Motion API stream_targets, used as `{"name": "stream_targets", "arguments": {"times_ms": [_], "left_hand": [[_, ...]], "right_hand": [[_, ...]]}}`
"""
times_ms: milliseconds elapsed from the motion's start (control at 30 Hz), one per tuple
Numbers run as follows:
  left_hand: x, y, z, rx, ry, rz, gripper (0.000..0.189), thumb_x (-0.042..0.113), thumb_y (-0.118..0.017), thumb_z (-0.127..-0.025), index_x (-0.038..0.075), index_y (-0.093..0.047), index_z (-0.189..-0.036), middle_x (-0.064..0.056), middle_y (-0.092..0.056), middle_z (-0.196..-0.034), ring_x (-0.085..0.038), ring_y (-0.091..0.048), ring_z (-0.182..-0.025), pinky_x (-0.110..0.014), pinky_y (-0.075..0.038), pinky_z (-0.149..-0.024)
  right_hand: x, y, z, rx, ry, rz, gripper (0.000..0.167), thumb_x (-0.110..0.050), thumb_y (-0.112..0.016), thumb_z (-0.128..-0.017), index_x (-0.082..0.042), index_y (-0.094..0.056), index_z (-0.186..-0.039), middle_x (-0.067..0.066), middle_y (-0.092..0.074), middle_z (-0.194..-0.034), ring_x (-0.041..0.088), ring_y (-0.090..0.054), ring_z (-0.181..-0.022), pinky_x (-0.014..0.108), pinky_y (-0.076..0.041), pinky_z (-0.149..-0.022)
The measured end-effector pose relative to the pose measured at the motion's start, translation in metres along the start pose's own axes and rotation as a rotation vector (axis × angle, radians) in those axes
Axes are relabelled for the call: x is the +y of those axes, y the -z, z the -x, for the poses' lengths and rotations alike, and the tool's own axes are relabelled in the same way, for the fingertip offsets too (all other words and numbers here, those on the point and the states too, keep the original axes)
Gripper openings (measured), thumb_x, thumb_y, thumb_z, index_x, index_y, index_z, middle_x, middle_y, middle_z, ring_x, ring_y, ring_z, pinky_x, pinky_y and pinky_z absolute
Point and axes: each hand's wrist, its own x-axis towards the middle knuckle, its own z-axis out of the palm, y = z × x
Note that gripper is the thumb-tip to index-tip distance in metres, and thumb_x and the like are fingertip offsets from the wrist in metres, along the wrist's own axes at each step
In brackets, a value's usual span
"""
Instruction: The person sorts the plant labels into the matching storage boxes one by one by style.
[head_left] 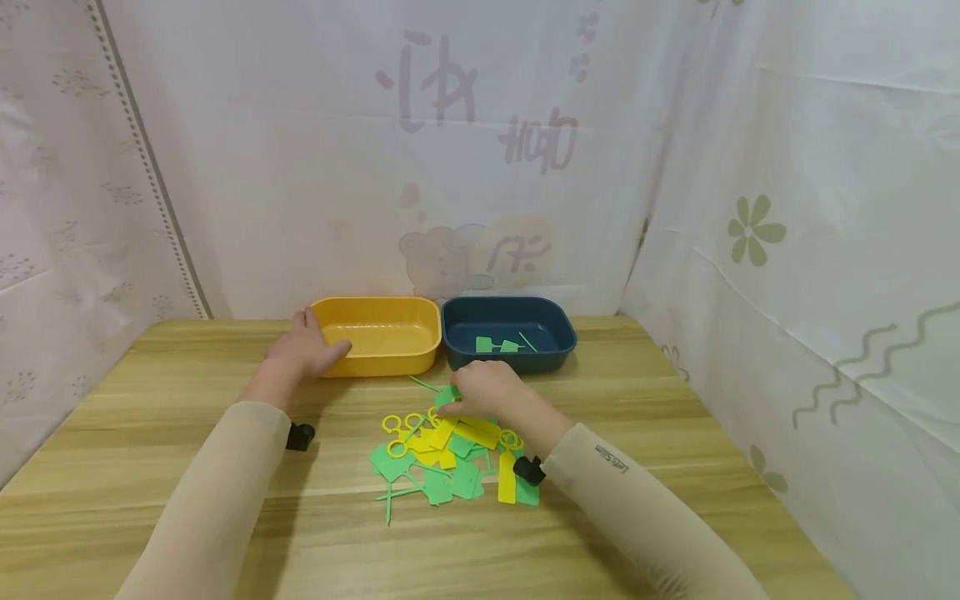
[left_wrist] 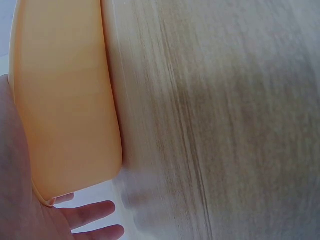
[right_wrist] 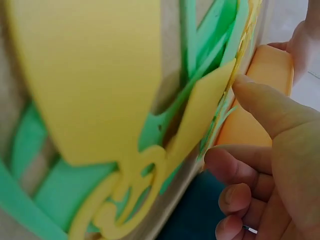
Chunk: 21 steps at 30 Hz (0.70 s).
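In the head view my left hand (head_left: pixel 303 346) lies against the left end of a yellow tray (head_left: pixel 390 365). Its thumb reaches over the front corner; the left wrist view shows straight fingers (left_wrist: pixel 90 214) just past the tray's end. Over a pile of flat plastic tags hovers my right hand (head_left: pixel 487 390), thumb and bent index finger apart. The right wrist view has its thumb touching or nearly touching the pile's edge, with no tag clearly held. Yellow tags (head_left: pixel 507 479) with ring ends and green tags (head_left: pixel 438 486) with pointed stems overlap in the pile.
A dark blue tray (head_left: pixel 555 354) stands right beside the yellow one, with a few green tags (head_left: pixel 485 344) inside. Both trays sit near the back edge of the wooden table (head_left: pixel 360 550). Patterned white curtains (head_left: pixel 300 167) hang behind and at the sides.
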Motion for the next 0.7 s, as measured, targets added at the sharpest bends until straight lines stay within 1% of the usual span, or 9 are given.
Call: {"name": "stream_targets", "arguments": {"times_ms": [100,167,233,333,400,467,567,700], "left_hand": [[-0.0009,0.0014,0.0009,0.003,0.006,0.01,0.114,0.066,-0.037,-0.107,-0.017,0.013,-0.166,-0.042,0.006,-0.177,-0.071,-0.048,-0.138,-0.077,-0.047,-0.109],[-0.0014,0.0019,0.0015,0.004,0.009,0.011,0.114,0.066,-0.037,-0.107,-0.017,0.013,-0.166,-0.042,0.005,-0.177,-0.071,-0.05,-0.136,-0.077,-0.047,-0.108],[-0.0025,0.0017,0.0014,0.009,0.011,0.008,0.114,0.066,-0.037,-0.107,-0.017,0.012,-0.166,-0.041,0.005,-0.177,-0.071,-0.052,-0.134,-0.077,-0.048,-0.107],[-0.0042,0.0012,0.0012,0.012,0.015,0.007,0.114,0.066,-0.037,-0.106,-0.017,0.012,-0.166,-0.041,0.005,-0.177,-0.071,-0.052,-0.135,-0.077,-0.048,-0.108],[-0.0052,0.0004,0.0007,0.015,0.017,0.01,0.114,0.066,-0.037,-0.106,-0.017,0.012,-0.166,-0.041,0.005,-0.177,-0.071,-0.05,-0.136,-0.077,-0.047,-0.109],[-0.0054,-0.0002,0.0002,0.015,0.02,0.015,0.114,0.066,-0.037,-0.106,-0.017,0.012,-0.166,-0.041,0.006,-0.177,-0.071,-0.049,-0.138,-0.078,-0.046,-0.11],[-0.0044,-0.0007,-0.0006,0.01,0.021,0.022,0.114,0.066,-0.038,-0.106,-0.016,0.013,-0.167,-0.04,0.007,-0.178,-0.071,-0.048,-0.139,-0.078,-0.045,-0.111],[-0.0025,0.0002,-0.0008,0.004,0.023,0.022,0.114,0.067,-0.037,-0.107,-0.015,0.014,-0.167,-0.04,0.007,-0.178,-0.07,-0.051,-0.137,-0.077,-0.046,-0.111]], "right_hand": [[-0.0009,-0.0006,-0.0022,-0.004,0.002,-0.002,0.052,-0.071,-0.071,-0.097,-0.02,-0.075,-0.103,-0.004,-0.065,-0.083,0.018,-0.062,-0.081,0.038,-0.056,-0.077],[-0.0017,-0.0008,-0.0031,-0.005,0.005,-0.019,0.051,-0.069,-0.072,-0.097,-0.019,-0.078,-0.109,-0.004,-0.068,-0.087,0.018,-0.063,-0.083,0.038,-0.057,-0.08],[-0.0026,-0.0014,-0.0038,-0.005,0.016,-0.032,0.048,-0.066,-0.073,-0.099,-0.019,-0.079,-0.111,-0.004,-0.07,-0.09,0.018,-0.062,-0.084,0.038,-0.057,-0.081],[-0.0038,-0.0033,-0.0047,0.004,0.051,-0.04,0.039,-0.059,-0.073,-0.101,-0.021,-0.079,-0.108,-0.006,-0.069,-0.088,0.017,-0.061,-0.081,0.036,-0.054,-0.077],[-0.0044,-0.005,-0.0051,0.012,0.081,-0.034,0.033,-0.055,-0.072,-0.103,-0.022,-0.078,-0.101,-0.006,-0.065,-0.082,0.017,-0.058,-0.076,0.034,-0.05,-0.071],[-0.0049,-0.0062,-0.0045,0.025,0.105,-0.026,0.031,-0.052,-0.07,-0.103,-0.022,-0.077,-0.099,-0.005,-0.062,-0.078,0.017,-0.056,-0.074,0.034,-0.046,-0.068],[-0.0055,-0.0074,-0.0024,0.051,0.126,-0.02,0.028,-0.049,-0.069,-0.103,-0.023,-0.08,-0.103,-0.006,-0.069,-0.084,0.016,-0.058,-0.075,0.034,-0.048,-0.07],[-0.0061,-0.0071,0.0008,0.1,0.159,-0.022,0.027,-0.045,-0.068,-0.104,-0.024,-0.083,-0.113,-0.009,-0.08,-0.102,0.013,-0.066,-0.082,0.034,-0.056,-0.075]]}}
